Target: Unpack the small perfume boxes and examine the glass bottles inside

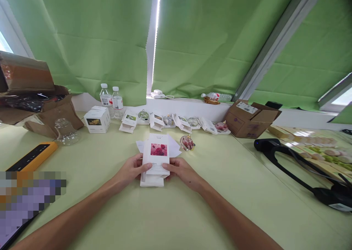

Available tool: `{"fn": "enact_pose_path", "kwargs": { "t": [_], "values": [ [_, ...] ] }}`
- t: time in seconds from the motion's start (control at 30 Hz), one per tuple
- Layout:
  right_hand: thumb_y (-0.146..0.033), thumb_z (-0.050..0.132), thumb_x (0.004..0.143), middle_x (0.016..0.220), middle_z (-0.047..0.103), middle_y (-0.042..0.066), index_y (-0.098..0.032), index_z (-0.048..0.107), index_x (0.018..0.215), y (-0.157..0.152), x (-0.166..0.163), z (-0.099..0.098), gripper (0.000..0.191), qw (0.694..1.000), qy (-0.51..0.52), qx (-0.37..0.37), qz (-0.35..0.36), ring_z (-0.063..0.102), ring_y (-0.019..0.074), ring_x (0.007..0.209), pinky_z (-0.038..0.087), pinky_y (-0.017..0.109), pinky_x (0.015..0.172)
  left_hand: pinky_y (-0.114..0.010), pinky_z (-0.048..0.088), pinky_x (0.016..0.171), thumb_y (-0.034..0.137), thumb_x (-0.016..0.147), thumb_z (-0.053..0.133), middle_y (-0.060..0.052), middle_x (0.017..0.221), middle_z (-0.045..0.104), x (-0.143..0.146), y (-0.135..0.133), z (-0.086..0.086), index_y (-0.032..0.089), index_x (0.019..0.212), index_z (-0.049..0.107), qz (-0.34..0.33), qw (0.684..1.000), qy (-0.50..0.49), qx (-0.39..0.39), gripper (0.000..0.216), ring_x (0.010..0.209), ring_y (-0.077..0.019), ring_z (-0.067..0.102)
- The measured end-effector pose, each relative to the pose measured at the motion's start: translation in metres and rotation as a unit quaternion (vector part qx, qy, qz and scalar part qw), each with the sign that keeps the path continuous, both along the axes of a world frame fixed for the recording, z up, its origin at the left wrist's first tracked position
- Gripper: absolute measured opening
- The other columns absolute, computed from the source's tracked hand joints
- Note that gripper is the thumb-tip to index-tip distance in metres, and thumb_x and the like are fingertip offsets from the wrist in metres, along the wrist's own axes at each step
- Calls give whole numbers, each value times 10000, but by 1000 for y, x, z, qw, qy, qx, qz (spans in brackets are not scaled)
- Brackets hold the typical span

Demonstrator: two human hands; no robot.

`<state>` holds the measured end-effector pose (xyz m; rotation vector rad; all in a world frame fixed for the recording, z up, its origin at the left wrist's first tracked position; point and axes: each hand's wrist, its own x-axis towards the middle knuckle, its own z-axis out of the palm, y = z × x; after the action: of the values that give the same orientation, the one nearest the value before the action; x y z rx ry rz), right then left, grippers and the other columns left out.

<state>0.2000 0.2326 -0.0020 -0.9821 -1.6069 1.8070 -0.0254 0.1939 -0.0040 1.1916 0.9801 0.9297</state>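
Both hands hold a white cardboard box (156,165) with a picture of pink roses on its front. My left hand (136,165) grips its left edge, thumb on the front face. On the opposite edge my right hand (181,172) has its thumb on the front too; the fingers of both hands are partly hidden behind the box. Open flaps stick out at the box's near end. White paper sheets (173,145) lie behind it. Just beyond my right hand stands a small round glass bottle (187,142) with a gold top and pink contents.
Along the back are several opened white boxes (128,120) with round bottles, a closed white box (97,120) and water bottles (117,105). Cardboard boxes (249,120) stand right and left. A clear jar (64,132) and an orange power strip (34,156) are left; a black headset-like device (286,169) lies right.
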Motion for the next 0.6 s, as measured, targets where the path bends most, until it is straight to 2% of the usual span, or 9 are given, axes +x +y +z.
{"fn": "enact_pose_path", "kwargs": {
  "t": [0.13, 0.37, 0.6],
  "values": [
    [-524, 713, 722, 1023, 680, 99, -151, 683, 1045, -1, 0, 1, 494, 1000, -7, 2, -1, 623, 210, 845, 518, 336, 722, -408, 502, 858, 437, 743, 711, -119, 1163, 668, 0, 1, -4, 196, 1229, 549, -2, 1000, 3, 18, 566, 1030, -302, 635],
    [-529, 698, 737, 1008, 684, 109, -139, 686, 1061, 1, 6, 10, 508, 997, 9, -15, 72, 627, 219, 892, 498, 364, 811, -403, 497, 866, 436, 796, 662, -130, 1174, 663, 1, -1, 2, 182, 1269, 539, -23, 999, -12, -19, 551, 1055, -305, 629],
    [-474, 743, 710, 984, 693, 101, -132, 703, 979, 2, 5, 3, 437, 998, 3, -19, 51, 629, 222, 908, 492, 364, 824, -398, 493, 873, 407, 816, 637, -123, 1232, 629, -2, -3, 8, 186, 1277, 559, -52, 997, -31, -38, 518, 1079, -303, 607]
  ]
}}
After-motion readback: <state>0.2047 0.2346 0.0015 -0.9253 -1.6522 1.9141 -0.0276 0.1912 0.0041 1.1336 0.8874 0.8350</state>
